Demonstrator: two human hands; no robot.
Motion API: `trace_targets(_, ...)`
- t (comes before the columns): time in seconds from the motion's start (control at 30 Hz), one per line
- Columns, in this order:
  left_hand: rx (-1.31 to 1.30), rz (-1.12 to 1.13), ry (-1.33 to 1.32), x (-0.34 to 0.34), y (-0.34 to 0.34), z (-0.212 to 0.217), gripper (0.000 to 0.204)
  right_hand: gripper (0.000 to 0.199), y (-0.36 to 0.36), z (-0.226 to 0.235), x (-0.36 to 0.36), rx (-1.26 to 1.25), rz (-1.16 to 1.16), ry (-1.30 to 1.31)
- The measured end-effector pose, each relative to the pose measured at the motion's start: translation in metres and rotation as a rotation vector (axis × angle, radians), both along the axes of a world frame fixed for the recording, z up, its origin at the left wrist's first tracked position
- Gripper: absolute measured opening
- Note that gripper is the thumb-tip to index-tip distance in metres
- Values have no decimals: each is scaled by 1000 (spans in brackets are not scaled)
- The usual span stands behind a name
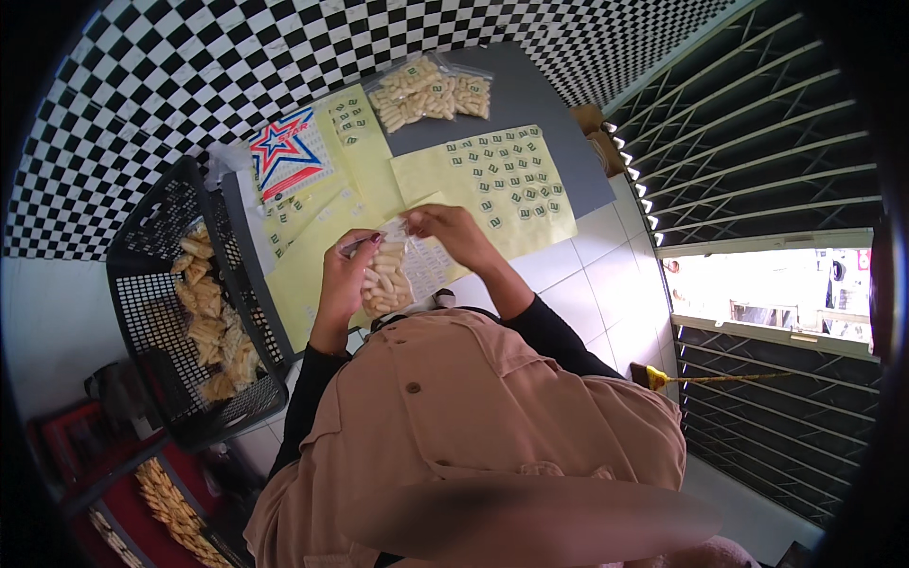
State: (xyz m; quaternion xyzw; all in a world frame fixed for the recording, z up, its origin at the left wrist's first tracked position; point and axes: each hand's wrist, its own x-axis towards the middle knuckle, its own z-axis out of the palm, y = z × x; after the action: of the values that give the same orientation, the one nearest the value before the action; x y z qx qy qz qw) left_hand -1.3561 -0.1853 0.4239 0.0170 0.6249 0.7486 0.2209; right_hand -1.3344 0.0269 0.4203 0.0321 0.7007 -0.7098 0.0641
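Note:
My left hand (343, 275) holds the side of a small clear bag of pale puffed snacks (386, 282), fingers pinched at its upper left corner. At the bag's top edge my right hand (450, 232) grips the opening. The bag hangs upright just above the yellow sticker sheets (516, 185) that lie on the grey table (530, 95). Small dark-marked stickers dot the right sheet. Both forearms wear black sleeves under a tan shirt.
Two filled clear snack bags (431, 90) lie at the table's far edge. A pack with a red and blue star (284, 151) sits left of them. A black mesh basket (156, 312) to my left holds more snack bags. Checkered wall behind; metal folding gate at right.

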Motion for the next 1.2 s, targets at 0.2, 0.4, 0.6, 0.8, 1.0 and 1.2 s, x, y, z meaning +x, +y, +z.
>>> trace_targets(0.2,124,-20,-132,-9,33,-33,19,13,119,-46,11,713,-592,188)
trace_targets(0.4,184,-152,-212,-13,85,-57,14,15,183,-74,33,995,-602,27)
trace_targets(0.6,154,-143,-192,-17,105,-80,19,13,183,-86,28,984,-582,85)
trace_targets(0.8,71,-157,-275,-15,104,-83,29,9,185,-79,28,1057,-507,75)
trace_targets(1.0,75,-140,-173,-13,104,-85,30,7,186,-53,31,1001,-391,-78)
trace_targets(1.2,134,-79,-237,-17,102,-78,28,9,196,-62,32,657,-411,74)
